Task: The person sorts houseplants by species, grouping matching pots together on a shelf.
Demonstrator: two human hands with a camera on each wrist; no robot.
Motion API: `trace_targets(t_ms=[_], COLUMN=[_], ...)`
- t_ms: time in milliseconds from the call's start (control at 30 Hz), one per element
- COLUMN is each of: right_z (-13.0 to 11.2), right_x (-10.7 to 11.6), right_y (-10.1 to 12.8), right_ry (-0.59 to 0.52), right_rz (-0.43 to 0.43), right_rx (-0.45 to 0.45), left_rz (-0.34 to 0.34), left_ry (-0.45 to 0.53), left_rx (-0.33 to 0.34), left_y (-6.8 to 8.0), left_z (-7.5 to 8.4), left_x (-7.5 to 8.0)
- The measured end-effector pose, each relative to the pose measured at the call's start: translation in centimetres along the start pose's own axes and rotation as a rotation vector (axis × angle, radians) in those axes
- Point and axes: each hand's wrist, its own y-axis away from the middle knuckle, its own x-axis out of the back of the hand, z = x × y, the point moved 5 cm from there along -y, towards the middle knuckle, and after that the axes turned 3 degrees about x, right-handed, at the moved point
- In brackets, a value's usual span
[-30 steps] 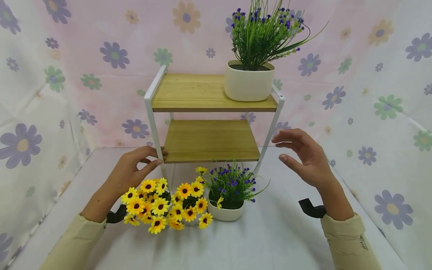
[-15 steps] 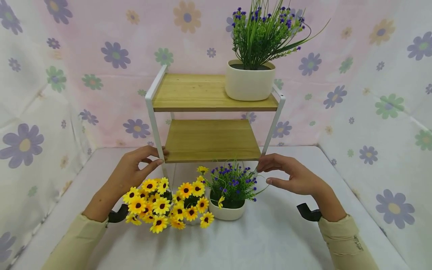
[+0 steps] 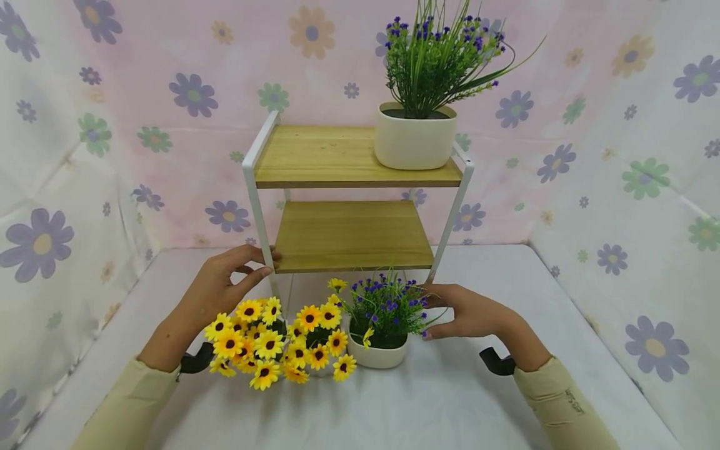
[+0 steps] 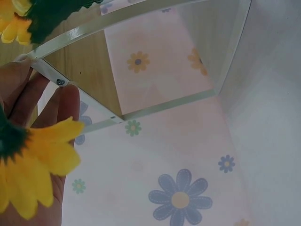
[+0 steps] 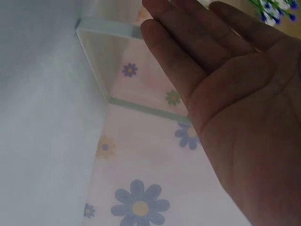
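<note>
In the head view, a two-tier shelf (image 3: 315, 153) stands in the middle of the frame, the lower ends of its legs mostly lost behind flowers. Left of centre, the left hand (image 3: 222, 281) grips the shelf's left front leg (image 3: 258, 215) beside the lower board, thumb in front, the other fingers partly covered by the leg. Right of centre, the right hand (image 3: 472, 311) lies just beside a purple-flowered plant (image 3: 388, 312), its fingers loosely extended and half hidden by the leaves; whether it touches the plant or the right leg, I cannot tell. The plant's cream pot (image 3: 378, 357) sits at lower centre on the white table (image 3: 405, 412), and yellow flowers (image 3: 267, 344) at lower left hide nearly all of whatever holds them. A larger potted plant (image 3: 416, 145) on the upper board, upper right of centre, has its leaf tips cut off by the top edge. In the left wrist view, a blurred yellow bloom (image 4: 42, 172) at lower left covers part of the palm, while fingers and thumb close round a white bar. In the right wrist view, dim, the open palm fills the right side, some fingertips cropped at the top; a few purple and white blossoms (image 5: 275, 9) show at upper right.
</note>
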Motion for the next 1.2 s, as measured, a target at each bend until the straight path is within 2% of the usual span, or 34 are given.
trace_targets(t_ms=[133,233,333,533,733,933,1200], right_z=[0.0,-0.1,-0.4,-0.8,-0.5,-0.1,0.0], right_x=[-1.2,-2.0,-2.8,-4.0,-5.0,-5.6,-5.6], right_y=[-0.3,-0.5,-0.9,-1.9,-2.4,-2.8,-3.0], right_ry=[0.018,0.017,0.005,-0.030,-0.074,-0.073,-0.053], right_rz=[0.003,0.012,0.016,0.029,0.035,0.054,0.053], right_rx=[-0.061,-0.072,-0.026,0.102,0.104,0.115,0.081], left_rz=[-0.002,-0.009,-0.013,-0.007,-0.003,-0.002,0.013], left_ry=[0.004,0.002,-0.001,-0.008,-0.006,-0.001,-0.028], left_rx=[0.015,0.034,0.041,0.015,0.015,0.013,-0.003], left_y=[0.0,0.0,0.0,0.0,0.0,0.1,0.1], left_z=[0.0,-0.1,-0.1,0.0,0.1,-0.1,-0.3], left_x=[0.0,0.0,-0.1,-0.1,0.0,0.0,0.0])
